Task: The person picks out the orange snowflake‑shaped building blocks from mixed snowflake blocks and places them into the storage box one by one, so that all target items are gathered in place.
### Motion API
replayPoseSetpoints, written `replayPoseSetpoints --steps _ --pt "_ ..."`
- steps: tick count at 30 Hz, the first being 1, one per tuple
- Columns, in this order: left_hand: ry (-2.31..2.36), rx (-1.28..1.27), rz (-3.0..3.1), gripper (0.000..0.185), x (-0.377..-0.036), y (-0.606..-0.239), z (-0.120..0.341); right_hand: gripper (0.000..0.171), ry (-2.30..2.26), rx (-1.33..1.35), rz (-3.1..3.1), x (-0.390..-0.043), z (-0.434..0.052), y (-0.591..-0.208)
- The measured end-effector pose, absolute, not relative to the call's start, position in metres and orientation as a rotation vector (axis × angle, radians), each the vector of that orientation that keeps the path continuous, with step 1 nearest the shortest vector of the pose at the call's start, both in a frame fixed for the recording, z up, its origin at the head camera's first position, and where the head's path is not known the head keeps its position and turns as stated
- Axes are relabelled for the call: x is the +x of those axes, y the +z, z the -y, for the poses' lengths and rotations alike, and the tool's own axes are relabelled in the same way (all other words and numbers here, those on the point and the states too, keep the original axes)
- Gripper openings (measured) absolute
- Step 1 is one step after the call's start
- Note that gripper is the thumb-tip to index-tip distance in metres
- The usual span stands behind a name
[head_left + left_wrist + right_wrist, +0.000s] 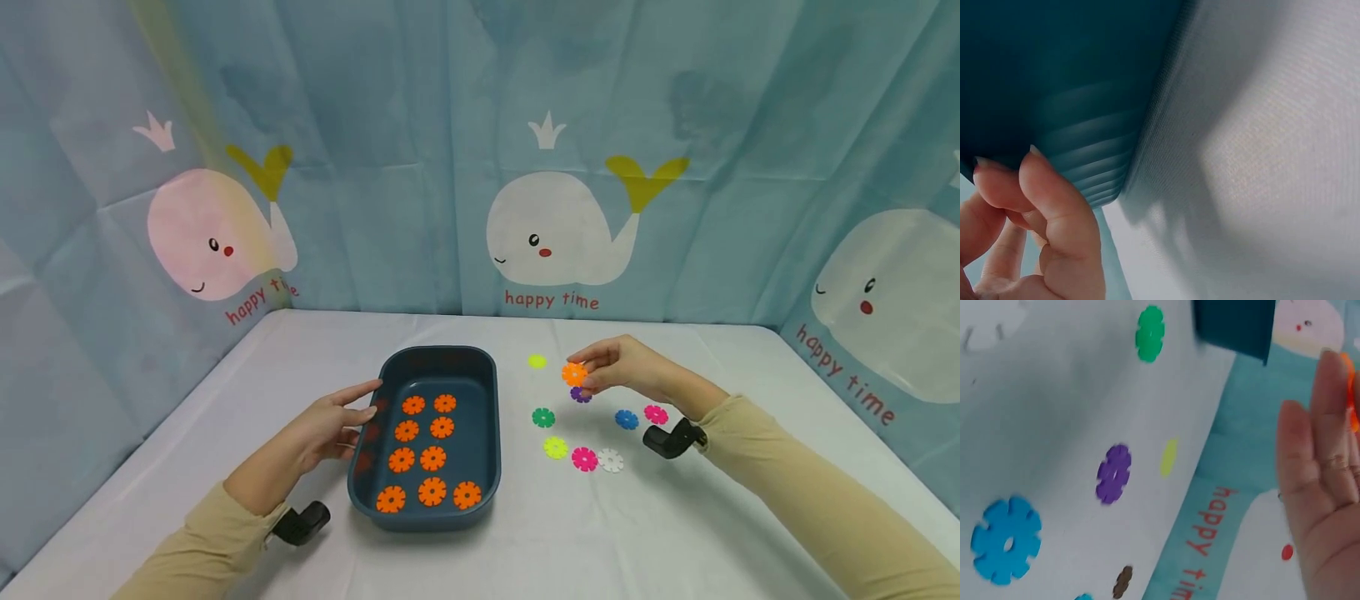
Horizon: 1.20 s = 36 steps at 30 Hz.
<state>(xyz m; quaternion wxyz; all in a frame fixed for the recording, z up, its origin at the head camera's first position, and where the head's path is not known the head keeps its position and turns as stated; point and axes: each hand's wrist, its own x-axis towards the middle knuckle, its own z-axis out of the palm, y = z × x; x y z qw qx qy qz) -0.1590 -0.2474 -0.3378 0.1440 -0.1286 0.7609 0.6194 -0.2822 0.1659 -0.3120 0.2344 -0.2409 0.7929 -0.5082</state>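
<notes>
Nine orange discs [432, 454] lie in the tray [487, 433]; right hand [622, 365] pinches a tenth disc [574, 373]. Left hand [326, 425], fingers relaxed, steadies the tray; no other orange remains on the desk [675, 517].

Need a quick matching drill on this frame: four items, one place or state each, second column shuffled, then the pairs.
Column one:
1. left hand
2. right hand
3. green snowflake disc
4. white snowflake disc

Column two:
A. lies beside a pink disc, nearest the table's front edge
B. pinches an orange snowflake disc above the table
C. fingers rest against the outer wall of the dark teal tray
D. lies on the table just right of the tray

Pairs: 1-C, 2-B, 3-D, 4-A
</notes>
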Motion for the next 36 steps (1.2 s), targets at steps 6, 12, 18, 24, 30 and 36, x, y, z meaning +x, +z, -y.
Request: replayPoseSetpoints --steps 6,12,18,24,30,36 --pt "1.773 -0.385 -2.201 0.058 -0.158 -0.337 0.247 0.042 -1.425 -0.75 -2.073 -0.275 -0.153 -0.311" --pt "1.775 -0.399 -2.202 0.057 -0.159 -0.338 0.246 0.038 -1.402 -0.788 -2.03 -0.271 -0.138 -0.31" --pt "1.784 -0.396 -2.2 0.057 -0.159 -0.337 0.246 0.036 -1.404 -0.84 -2.005 -0.265 -0.123 -0.305" --pt "1.787 -0.396 -2.201 0.057 -0.159 -0.337 0.247 0.036 -1.411 -0.915 -1.942 -0.257 -0.107 -0.31" --pt "1.784 -0.414 -2.199 0.057 -0.159 -0.337 0.248 0.035 -1.357 -1.038 -1.945 -0.255 -0.091 -0.312" --pt "1.777 -0.413 -2.199 0.057 -0.159 -0.336 0.247 0.035 -1.25 -1.187 -1.958 -0.259 -0.077 -0.308"
